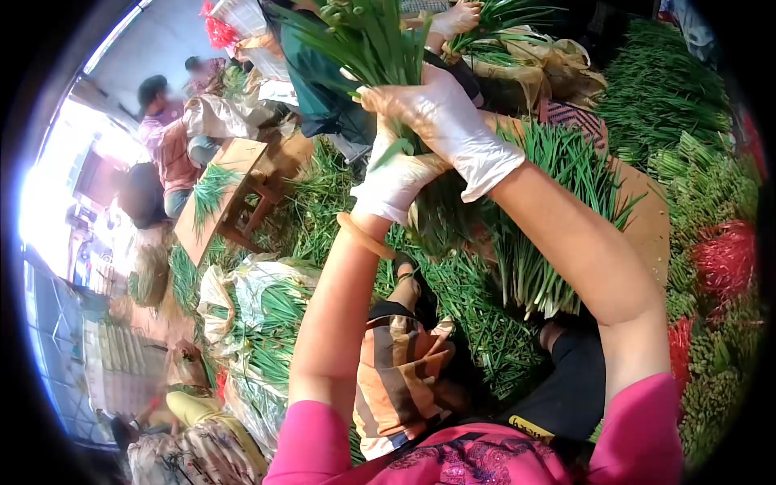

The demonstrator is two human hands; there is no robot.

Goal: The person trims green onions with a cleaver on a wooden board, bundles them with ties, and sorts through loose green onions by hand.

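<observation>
A bunch of long flat green stalks (388,52) with buds at the top is held up in front of me. My left hand (396,174), in a white glove, is wrapped round its lower part. Just above, my right hand (453,117), gloved too, grips the same bunch, its fingers pressed round the leaves. The two hands touch. Below and to the right, a pile of cut green stalks (550,210) with pale ends lies on a board (647,218).
Loose greens (477,323) cover the floor. Stacked bundles (695,178) with red ties (723,259) line the right side. A small wooden table (234,162) and bagged greens (275,307) are at left. Co-workers sit nearby, one in pink (166,137), one in dark green (307,73) close ahead.
</observation>
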